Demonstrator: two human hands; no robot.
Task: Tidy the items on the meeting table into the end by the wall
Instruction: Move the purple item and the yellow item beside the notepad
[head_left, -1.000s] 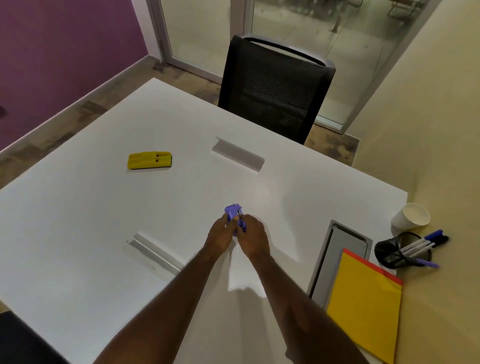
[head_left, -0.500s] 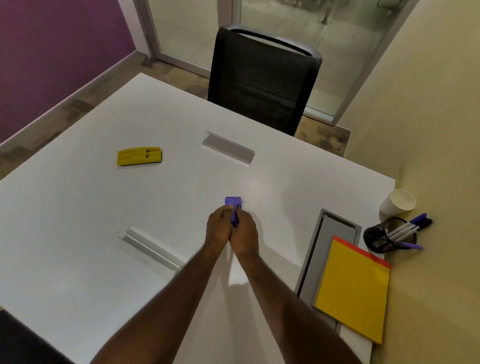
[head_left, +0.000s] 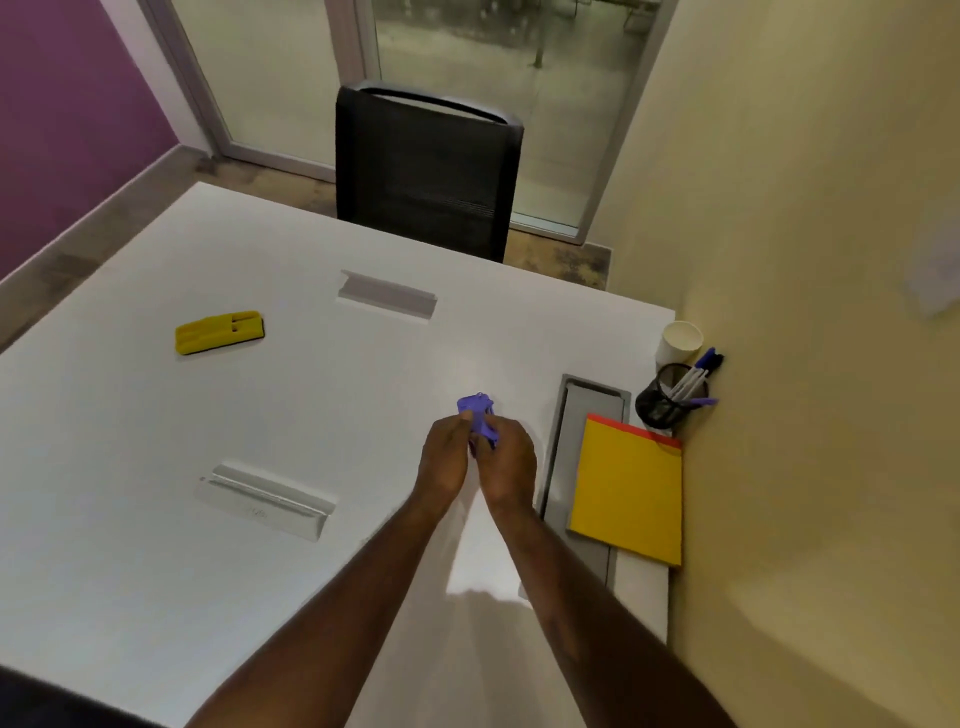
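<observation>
Mostly done, I'd say: one paper cup (head_left: 680, 340), one mesh pen holder (head_left: 667, 402) and one yellow pad (head_left: 626, 493) already sit at the wall end of the desk (head_left: 130, 519). Left hand (head_left: 448, 457) and right hand (head_left: 506, 462) pressed together, both pinching one small purple item (head_left: 478, 413) mid-desk — can't identify it. One yellow eraser (head_left: 219, 332) left, well apart.
</observation>
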